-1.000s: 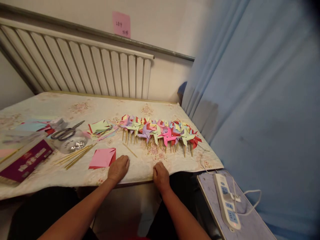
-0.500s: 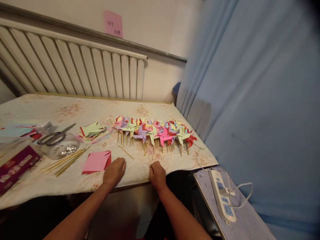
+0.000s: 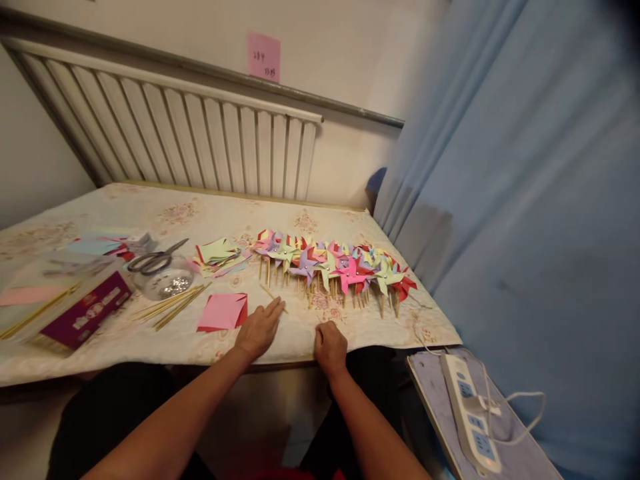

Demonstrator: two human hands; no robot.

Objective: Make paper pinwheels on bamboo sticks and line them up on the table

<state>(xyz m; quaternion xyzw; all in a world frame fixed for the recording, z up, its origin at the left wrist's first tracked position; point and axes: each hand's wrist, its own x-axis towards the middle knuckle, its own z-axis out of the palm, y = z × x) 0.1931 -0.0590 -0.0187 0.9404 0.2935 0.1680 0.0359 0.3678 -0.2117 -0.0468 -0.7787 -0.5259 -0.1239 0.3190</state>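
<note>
My left hand (image 3: 261, 327) lies on the cloth with its fingers stretched out, the fingertips at a short wooden stick (image 3: 270, 293); whether they press on it I cannot tell. Just left of that hand is a small stack of pink and red paper squares (image 3: 223, 312) with slit corners. My right hand (image 3: 331, 347) rests curled into a fist at the table's front edge, with nothing showing in it. Beyond both hands stand several paper pinwheels (image 3: 353, 272) on sticks, in pink, purple, green and red.
To the left are a bundle of wooden sticks (image 3: 175, 308), a clear dish of metal fasteners (image 3: 173, 287), scissors (image 3: 157, 259), cut green paper (image 3: 217, 252) and a purple box (image 3: 87, 313). A power strip (image 3: 470, 413) lies on the right-hand stand beside a blue curtain (image 3: 525, 233).
My left hand has moved forward to the short stick, and its fingers have straightened. My right hand stays curled at the edge. The view has shifted left.
</note>
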